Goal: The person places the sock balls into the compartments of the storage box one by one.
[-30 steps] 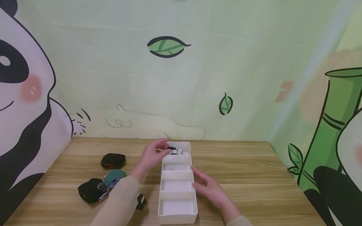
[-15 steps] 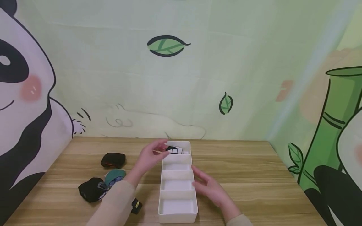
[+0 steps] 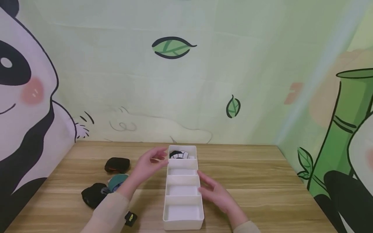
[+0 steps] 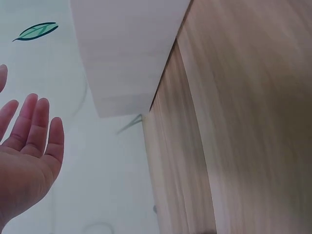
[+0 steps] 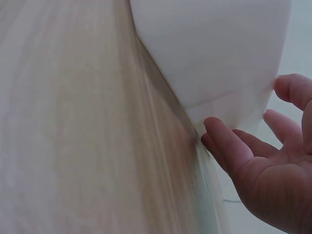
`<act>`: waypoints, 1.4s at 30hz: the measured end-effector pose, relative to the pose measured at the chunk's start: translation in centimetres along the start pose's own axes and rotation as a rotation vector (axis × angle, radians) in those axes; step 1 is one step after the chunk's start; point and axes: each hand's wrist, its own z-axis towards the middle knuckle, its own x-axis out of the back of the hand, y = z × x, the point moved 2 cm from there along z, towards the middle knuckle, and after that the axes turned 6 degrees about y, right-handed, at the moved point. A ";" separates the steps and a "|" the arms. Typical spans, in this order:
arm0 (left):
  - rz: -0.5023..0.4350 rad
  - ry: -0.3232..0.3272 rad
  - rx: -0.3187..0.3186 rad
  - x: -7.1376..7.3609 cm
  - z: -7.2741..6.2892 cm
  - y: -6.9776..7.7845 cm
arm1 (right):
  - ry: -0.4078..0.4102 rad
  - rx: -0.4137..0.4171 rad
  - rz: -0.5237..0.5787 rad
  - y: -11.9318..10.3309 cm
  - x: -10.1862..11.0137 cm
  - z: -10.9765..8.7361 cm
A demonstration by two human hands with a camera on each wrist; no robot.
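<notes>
A long white divided box (image 3: 184, 225) stands on the table, its compartments in a row running away from me. In the farthest one lies a black-and-white cloth bundle (image 3: 179, 155), perhaps rolled socks. My left hand (image 3: 147, 165) is beside the box's far left side, holding nothing; its fingers look relaxed and slightly bent in the left wrist view. On the other side, my right hand (image 3: 217, 194) touches the box's right wall with its fingertips. In the right wrist view, extended fingers (image 5: 226, 144) rest against the white wall.
Left of the box lie a black bundle (image 3: 117, 165), another black bundle with a grey pattern (image 3: 94, 195), a teal and blue bundle (image 3: 117, 182) and a small black piece with a yellow mark (image 3: 131, 218). My left sleeve partly covers this group. A printed cloth backdrop (image 3: 189, 84) rises behind the table.
My left hand has let go of the black-and-white bundle and drawn back left out of the far compartment. The bundle stays there. My right hand has kept its place at the box.
</notes>
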 end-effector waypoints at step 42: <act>0.296 0.040 -0.101 12.1 -5.0 -2.0 | 0.000 0.005 0.006 0.1 0.1 0.0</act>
